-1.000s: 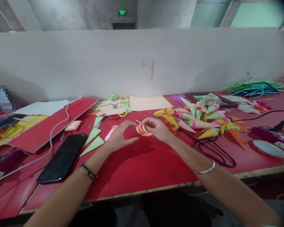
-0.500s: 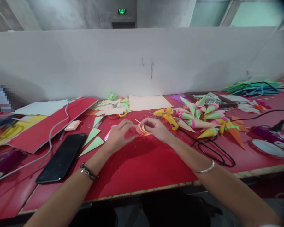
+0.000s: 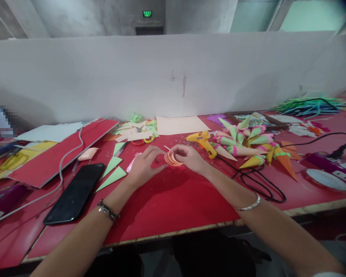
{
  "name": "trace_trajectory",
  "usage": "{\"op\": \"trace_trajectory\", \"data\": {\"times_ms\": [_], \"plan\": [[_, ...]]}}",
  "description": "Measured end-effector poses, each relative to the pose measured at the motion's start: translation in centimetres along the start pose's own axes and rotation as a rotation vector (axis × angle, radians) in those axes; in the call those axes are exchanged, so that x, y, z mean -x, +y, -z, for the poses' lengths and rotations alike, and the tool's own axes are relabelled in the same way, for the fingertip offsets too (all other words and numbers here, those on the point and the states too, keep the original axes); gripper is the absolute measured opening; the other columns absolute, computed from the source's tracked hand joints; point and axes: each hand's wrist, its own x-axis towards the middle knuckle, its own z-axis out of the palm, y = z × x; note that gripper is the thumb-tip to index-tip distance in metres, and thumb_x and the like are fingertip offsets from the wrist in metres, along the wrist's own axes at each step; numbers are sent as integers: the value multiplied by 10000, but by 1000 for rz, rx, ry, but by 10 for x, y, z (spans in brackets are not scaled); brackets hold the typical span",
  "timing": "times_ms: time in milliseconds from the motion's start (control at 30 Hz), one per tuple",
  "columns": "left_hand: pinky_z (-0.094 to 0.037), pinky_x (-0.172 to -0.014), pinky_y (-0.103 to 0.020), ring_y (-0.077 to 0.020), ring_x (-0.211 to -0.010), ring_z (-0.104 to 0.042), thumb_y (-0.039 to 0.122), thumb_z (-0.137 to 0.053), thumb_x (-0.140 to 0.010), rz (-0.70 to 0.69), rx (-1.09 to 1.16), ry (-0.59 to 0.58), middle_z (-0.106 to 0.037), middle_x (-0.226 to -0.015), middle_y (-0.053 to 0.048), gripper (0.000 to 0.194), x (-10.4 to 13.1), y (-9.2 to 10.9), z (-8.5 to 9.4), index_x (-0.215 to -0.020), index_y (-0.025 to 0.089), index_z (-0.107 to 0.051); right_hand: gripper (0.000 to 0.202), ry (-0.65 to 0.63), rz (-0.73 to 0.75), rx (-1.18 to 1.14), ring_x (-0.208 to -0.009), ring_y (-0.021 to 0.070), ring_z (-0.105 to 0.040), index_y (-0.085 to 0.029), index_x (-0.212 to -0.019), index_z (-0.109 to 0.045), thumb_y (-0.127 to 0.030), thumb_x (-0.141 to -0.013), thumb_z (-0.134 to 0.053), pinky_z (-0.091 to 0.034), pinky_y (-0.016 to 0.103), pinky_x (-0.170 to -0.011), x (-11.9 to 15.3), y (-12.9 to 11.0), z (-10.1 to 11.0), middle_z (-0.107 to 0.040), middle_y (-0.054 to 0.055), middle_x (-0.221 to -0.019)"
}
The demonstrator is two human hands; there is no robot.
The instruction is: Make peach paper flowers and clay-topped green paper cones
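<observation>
An orange and white coil of thin strip (image 3: pixel 172 159) hangs between my hands above the red table (image 3: pixel 173 200). My right hand (image 3: pixel 188 157) pinches the coil's right side, with a short pale stick end (image 3: pixel 167 148) poking out above it. On the other side my left hand (image 3: pixel 146 163) curves with thumb and fingers round the coil's left edge. Just right of my right hand lies a yellow glue gun (image 3: pixel 203 142). Green paper triangles (image 3: pixel 112 179) rest left of my left hand.
A black phone (image 3: pixel 76 192) lies at the left, beside a red board (image 3: pixel 66 150) crossed by a white cable. Paper cones (image 3: pixel 242 140) are heaped at the right, near a black cord (image 3: pixel 259 188), a white dish (image 3: pixel 326 180) and a purple power strip (image 3: pixel 328 165). Behind stands a low white wall.
My left hand's fingers have closed in on the coil's left edge, and the coil has shifted slightly left. My right hand keeps its pinch on the coil.
</observation>
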Motion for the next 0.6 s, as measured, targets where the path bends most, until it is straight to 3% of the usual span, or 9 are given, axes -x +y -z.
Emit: {"op": "trace_trajectory", "data": {"times_ms": [233,367,600], "plan": [[-446,-630,-213,-121,-759,-549,348,-572,-749,-26,12,-70,-523,-895,-39,169,3,-3,-1,-769,181,-575,67,-21,-18,-2,-641,98,-494,-164,-728,-528,-168,-663,-513,-391,249,-644,1,-1,1,-526,-22,-695],[-435,-625,-209,-108,-718,-537,362,-594,-727,-71,1,-132,-522,-885,-34,181,2,-1,-1,-764,184,-598,72,-14,-22,5,-634,94,-491,-167,-728,-531,-162,-660,-507,-392,246,-643,0,0,1,-519,-31,-680],[-386,-538,-195,-86,-602,-515,363,-476,-817,-177,-171,-59,-560,-770,-8,216,2,-1,-3,-834,204,-621,77,51,8,11,-637,97,-497,-165,-730,-531,-168,-665,-490,-399,246,-626,-2,5,0,-538,-17,-696]]}}
